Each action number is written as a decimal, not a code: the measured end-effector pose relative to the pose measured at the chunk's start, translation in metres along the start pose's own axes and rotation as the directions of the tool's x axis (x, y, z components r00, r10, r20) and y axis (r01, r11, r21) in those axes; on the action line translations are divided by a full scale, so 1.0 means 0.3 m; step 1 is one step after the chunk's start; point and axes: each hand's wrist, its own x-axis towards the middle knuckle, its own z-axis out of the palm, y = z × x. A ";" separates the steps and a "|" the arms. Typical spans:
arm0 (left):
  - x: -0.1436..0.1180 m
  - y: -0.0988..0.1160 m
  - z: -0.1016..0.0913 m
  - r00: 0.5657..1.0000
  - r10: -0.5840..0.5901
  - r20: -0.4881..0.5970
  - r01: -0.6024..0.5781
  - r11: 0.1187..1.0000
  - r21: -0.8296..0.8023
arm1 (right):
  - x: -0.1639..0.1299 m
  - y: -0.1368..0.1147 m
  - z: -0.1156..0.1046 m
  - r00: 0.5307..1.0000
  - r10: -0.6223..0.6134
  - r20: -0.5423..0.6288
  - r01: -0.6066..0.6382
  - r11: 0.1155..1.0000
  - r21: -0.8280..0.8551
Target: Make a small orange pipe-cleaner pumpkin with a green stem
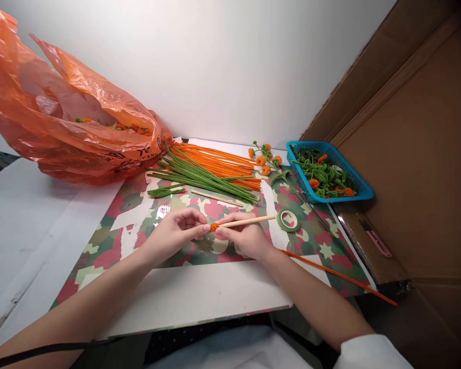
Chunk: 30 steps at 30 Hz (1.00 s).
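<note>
My right hand [245, 237] grips a thin wooden stick [249, 221] that points to the right. An orange pipe cleaner [338, 275] is coiled around the stick's left tip and trails off under my right wrist toward the right. My left hand [175, 233] pinches that orange coil [214, 226] at the stick's tip. Both hands hover over a camouflage-patterned sheet [138, 215] on the table.
Behind lie bundles of green [200, 177] and orange pipe cleaners [223, 160], a spare stick [217, 198], a green leaf shape [165, 191], a roll of green tape [288, 220], a finished flower stem [267, 159], a blue basket [363, 190] of parts, an orange plastic bag [69, 123], cardboard [418, 154] at right.
</note>
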 end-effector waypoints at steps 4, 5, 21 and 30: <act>-0.012 -0.006 0.019 0.963 0.255 -0.085 -0.221 0.932 0.289 | 0.011 -0.003 0.017 0.990 0.140 -0.034 -0.129 0.966 0.226; -0.013 -0.010 0.020 0.943 0.320 -0.092 -0.264 0.888 0.375 | 0.013 -0.008 0.019 0.986 0.160 -0.040 -0.145 0.957 0.249; -0.003 -0.067 0.024 0.620 0.770 0.152 -0.550 0.288 0.784 | 0.017 -0.033 0.033 0.966 0.250 -0.065 -0.208 0.903 0.376; -0.012 -0.055 0.025 0.682 0.713 0.162 -0.581 0.394 0.712 | 0.013 -0.034 0.024 0.967 0.253 -0.035 -0.225 0.908 0.352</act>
